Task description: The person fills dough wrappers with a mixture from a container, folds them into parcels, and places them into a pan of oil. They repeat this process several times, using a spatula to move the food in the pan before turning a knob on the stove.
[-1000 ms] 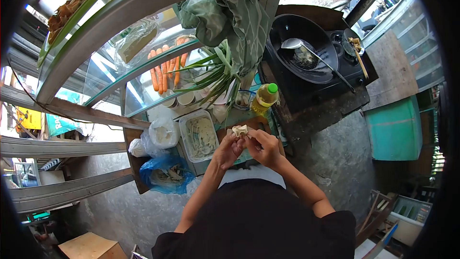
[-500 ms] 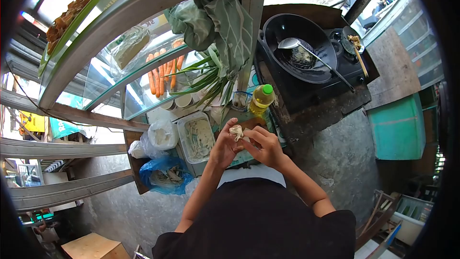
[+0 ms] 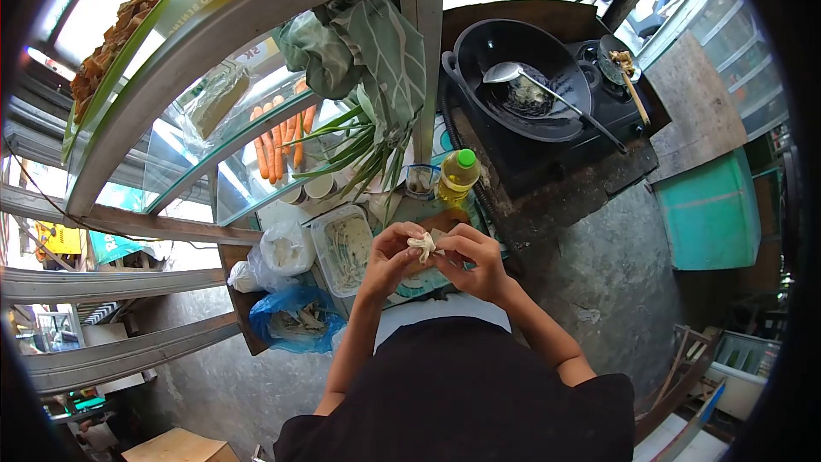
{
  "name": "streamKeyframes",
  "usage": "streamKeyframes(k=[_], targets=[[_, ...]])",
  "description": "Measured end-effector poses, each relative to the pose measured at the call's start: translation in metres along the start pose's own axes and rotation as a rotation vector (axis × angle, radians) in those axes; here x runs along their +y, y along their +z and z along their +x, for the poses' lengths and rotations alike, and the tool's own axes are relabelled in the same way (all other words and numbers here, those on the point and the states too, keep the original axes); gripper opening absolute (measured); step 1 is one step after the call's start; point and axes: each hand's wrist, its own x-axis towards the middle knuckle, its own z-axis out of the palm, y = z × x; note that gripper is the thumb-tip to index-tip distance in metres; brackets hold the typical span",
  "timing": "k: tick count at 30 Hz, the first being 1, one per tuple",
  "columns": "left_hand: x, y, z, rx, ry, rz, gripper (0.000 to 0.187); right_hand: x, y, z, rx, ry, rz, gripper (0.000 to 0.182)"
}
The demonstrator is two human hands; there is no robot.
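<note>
A small pale piece of pleated dough is pinched between my two hands, above the work surface. My left hand has its fingers closed round the left side of it. From the right, the fingertips of my right hand press on its other side. Just left of my hands lies a clear plastic tub with a pale mixture smeared inside. A bottle of yellow oil with a green cap stands beyond my right hand. Part of a brown wooden board shows behind my fingers.
A black wok with a metal ladle sits on the stove at the upper right. A glass case with carrots rises at the left, green leaves hanging beside it. A blue plastic bag lies lower left.
My left hand's fingers have curled in from a more open palm to grip the dough. My hands are closer together round it. The view has shifted slightly.
</note>
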Motion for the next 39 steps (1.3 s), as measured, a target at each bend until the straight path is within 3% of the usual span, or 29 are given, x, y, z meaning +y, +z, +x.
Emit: streamKeyframes(k=[16, 19, 29, 33, 39], targets=[[-0.001, 0.002, 0.001, -0.030, 0.028, -0.022, 0.014, -0.003, 0.002, 0.000, -0.001, 0.047, 0.080, 0.026], [-0.002, 0.006, 0.001, -0.019, 0.019, -0.108, 0.016, -0.002, 0.003, 0.001, 0.035, 0.025, 0.084, 0.025], [0.007, 0.013, 0.014, 0.059, 0.023, 0.066, 0.039, 0.005, -0.001, 0.008, 0.146, 0.027, 0.053, 0.019], [0.010, 0.023, 0.018, 0.083, 0.015, 0.233, 0.045, 0.005, -0.017, 0.020, 0.197, 0.062, 0.042, 0.015], [0.009, 0.012, 0.011, 0.209, -0.018, 0.344, 0.034, 0.038, -0.100, 0.077, 0.384, -0.033, -0.324, 0.004]])
